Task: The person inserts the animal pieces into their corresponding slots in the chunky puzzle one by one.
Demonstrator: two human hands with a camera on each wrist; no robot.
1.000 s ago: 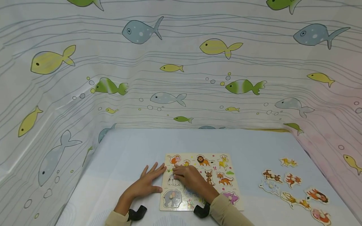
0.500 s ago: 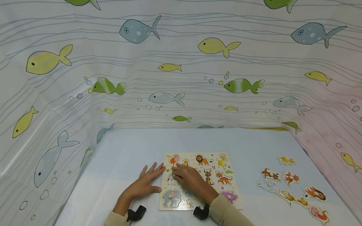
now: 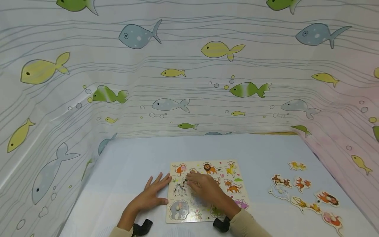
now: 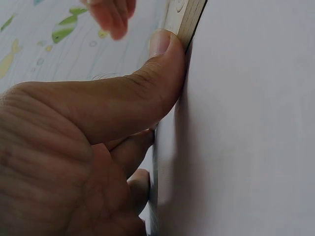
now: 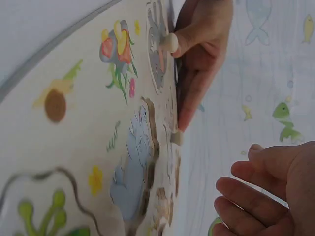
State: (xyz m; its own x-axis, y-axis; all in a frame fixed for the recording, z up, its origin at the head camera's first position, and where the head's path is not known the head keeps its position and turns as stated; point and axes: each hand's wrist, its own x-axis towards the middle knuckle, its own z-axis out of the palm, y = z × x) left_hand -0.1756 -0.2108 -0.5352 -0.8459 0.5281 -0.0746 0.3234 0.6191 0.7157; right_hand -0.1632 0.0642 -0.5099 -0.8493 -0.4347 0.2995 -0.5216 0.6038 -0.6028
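Observation:
A wooden peg puzzle board (image 3: 184,220) with animal pictures lies on the table in the head view. My left hand (image 3: 149,197) rests at its left edge with fingers spread; in the left wrist view the thumb (image 4: 165,73) touches the board's side. Over the middle of the board is my right hand (image 3: 208,189), its fingers loosely bent and holding nothing in the right wrist view. Just left of its fingertips, the zebra piece (image 3: 179,189) sits in its place. Below that is the elephant piece (image 3: 179,210), with a round knob (image 5: 170,43). My right hand covers several pictures.
Several loose animal pieces lie to the right, among them a lion (image 3: 328,198), a giraffe (image 3: 299,202) and a pale blue piece (image 3: 279,192). A purple hippo (image 3: 240,203) is on the board's right side. A fish-printed sheet (image 3: 174,89) rises behind the table.
My right hand has let go of the zebra piece and moved slightly right, so the zebra shows fully. The left hand stays at the board's edge. The head view has shifted a little.

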